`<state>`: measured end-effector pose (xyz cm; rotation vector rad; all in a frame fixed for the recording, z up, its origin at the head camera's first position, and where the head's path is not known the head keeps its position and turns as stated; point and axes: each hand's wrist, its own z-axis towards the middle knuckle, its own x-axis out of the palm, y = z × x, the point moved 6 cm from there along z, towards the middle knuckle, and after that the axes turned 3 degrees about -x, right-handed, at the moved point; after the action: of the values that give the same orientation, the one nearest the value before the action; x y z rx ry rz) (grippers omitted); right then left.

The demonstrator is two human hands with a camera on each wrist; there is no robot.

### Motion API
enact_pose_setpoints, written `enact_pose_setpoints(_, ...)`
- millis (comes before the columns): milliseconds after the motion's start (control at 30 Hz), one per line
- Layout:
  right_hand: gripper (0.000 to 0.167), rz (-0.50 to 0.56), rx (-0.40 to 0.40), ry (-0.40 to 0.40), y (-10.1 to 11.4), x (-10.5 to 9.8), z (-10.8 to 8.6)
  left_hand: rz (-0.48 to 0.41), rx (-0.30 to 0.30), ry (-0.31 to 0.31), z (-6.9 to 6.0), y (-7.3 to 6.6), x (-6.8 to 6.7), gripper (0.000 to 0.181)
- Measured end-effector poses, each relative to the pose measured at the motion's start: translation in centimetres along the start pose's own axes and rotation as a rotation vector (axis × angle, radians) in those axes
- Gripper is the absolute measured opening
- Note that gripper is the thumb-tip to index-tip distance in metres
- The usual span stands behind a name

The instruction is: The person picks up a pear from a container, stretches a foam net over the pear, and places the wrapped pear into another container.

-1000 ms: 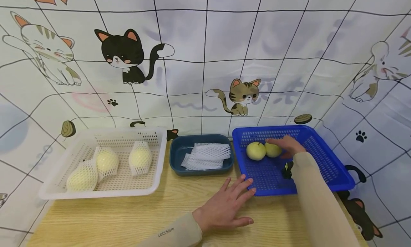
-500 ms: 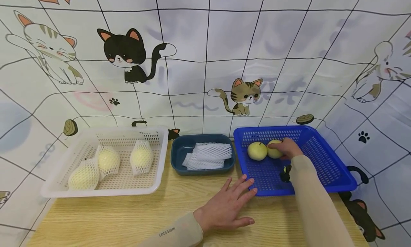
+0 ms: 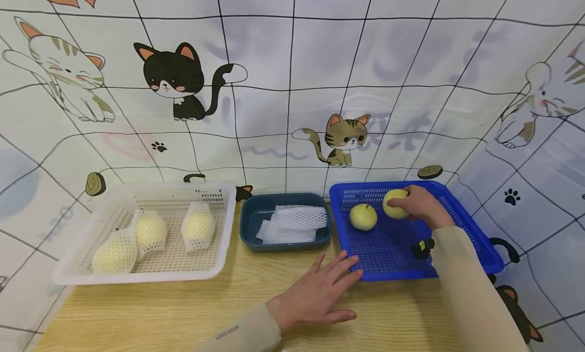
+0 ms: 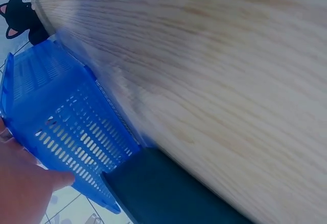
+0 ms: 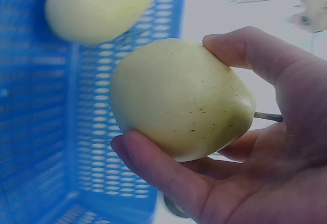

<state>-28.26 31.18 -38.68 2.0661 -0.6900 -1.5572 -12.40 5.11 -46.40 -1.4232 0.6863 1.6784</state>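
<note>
In the head view my right hand (image 3: 424,208) grips a yellow-green pear (image 3: 394,204) over the back of the blue basket (image 3: 377,255). The right wrist view shows thumb and fingers around the pear (image 5: 173,98), its stem toward the palm and small dark specks on its skin. A second pear (image 3: 363,217) lies in the basket to the left. My left hand (image 3: 315,296) is spread with straight fingers, its fingertips at the basket's front left corner. In the left wrist view part of that hand (image 4: 25,185) shows beside the basket wall (image 4: 82,132).
A teal tray (image 3: 248,240) in the middle holds white foam net sleeves (image 3: 299,217). At left, a white basket (image 3: 215,270) holds three pears in foam nets (image 3: 198,227). The wooden table (image 3: 183,311) meets a cat-patterned wall covering (image 3: 265,103) behind. A small black object (image 3: 422,248) is by the right wrist.
My right hand has closed its fingers around the right-hand pear and raised it slightly, away from the other pear. The left hand stays about where it was.
</note>
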Motion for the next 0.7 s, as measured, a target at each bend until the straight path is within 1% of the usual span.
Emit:
enact_pose_setpoints(100,0.09,0.013,-0.035,-0.017,1.2,-0.5,-1.1,-0.003,-0.011,0.006,-0.5,0.6,-0.3,0.079)
enact_pose_setpoints(200,0.091,-0.007,-0.088,-0.056,2.3,-0.7,-2.3,-0.025,-0.052,-0.025,-1.3,1.5,-1.1,0.078)
enact_pose_setpoints(267,0.09,-0.03,-0.133,-0.091,2.9,-0.6,-3.0,-0.043,-0.097,-0.076,-2.2,2.4,-1.8,0.075)
enact_pose_setpoints(367,0.088,-0.062,-0.184,-0.144,3.5,0.1,-4.1,-0.067,-0.197,-0.181,-3.7,4.1,-3.0,0.067)
enact_pose_setpoints(467,0.086,-0.043,-0.226,-0.169,4.0,1.1,-5.2,-0.086,-0.311,-0.294,-5.4,6.0,-4.0,0.061)
enact_pose_setpoints(533,0.084,-0.018,-0.25,-0.176,4.5,1.6,-5.9,-0.086,-0.372,-0.358,-6.5,7.0,-4.4,0.059)
enact_pose_setpoints(633,0.08,0.012,-0.288,-0.187,5.2,2.3,-6.8,-0.07,-0.42,-0.419,-7.9,8.0,-4.6,0.059)
enact_pose_setpoints(700,0.078,0.035,-0.311,-0.194,5.8,2.7,-7.3,-0.052,-0.436,-0.433,-8.5,8.3,-4.6,0.059)
